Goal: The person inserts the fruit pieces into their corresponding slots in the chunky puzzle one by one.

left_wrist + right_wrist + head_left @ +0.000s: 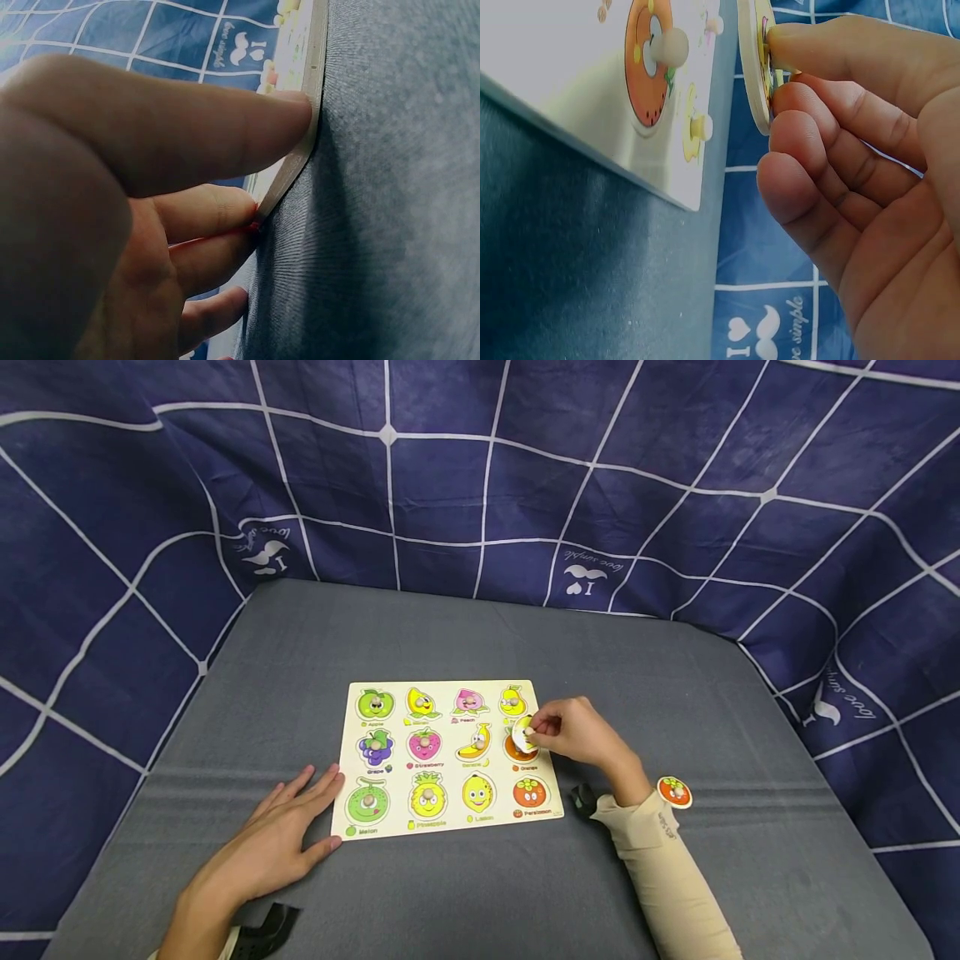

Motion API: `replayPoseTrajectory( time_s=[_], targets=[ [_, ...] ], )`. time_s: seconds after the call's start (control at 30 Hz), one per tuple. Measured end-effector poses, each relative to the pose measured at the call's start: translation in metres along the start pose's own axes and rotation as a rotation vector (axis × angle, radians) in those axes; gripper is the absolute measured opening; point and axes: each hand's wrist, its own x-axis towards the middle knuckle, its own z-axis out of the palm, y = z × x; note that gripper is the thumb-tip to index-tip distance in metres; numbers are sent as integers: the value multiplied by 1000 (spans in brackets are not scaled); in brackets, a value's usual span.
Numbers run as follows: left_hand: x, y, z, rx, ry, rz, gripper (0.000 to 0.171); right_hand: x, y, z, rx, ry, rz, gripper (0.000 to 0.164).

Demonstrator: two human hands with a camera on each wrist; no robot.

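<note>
A pale wooden fruit puzzle board lies on the grey table, its fruit pictures carrying small knobs. My left hand lies at the board's left edge, fingers extended; in the left wrist view the thumb touches the board's edge. My right hand pinches a thin, pale-edged puzzle piece with yellow on its face. In the head view that piece overlaps the orange picture; the right wrist view shows it tilted on edge, apart from the board. Its fruit is mostly hidden by the fingers.
A round orange-red puzzle piece with a knob lies beside the right sleeve. Dark straps sit at both wrists. A blue cloth with white grid lines hangs behind and at both sides of the grey table.
</note>
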Motion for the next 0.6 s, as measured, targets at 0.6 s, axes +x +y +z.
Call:
replayPoseTrajectory(
  time_s=[0.6],
  targets=[
    [1,-1,0,12,-1,0,78,3,-18,16,34,-103,-75,10]
  ],
)
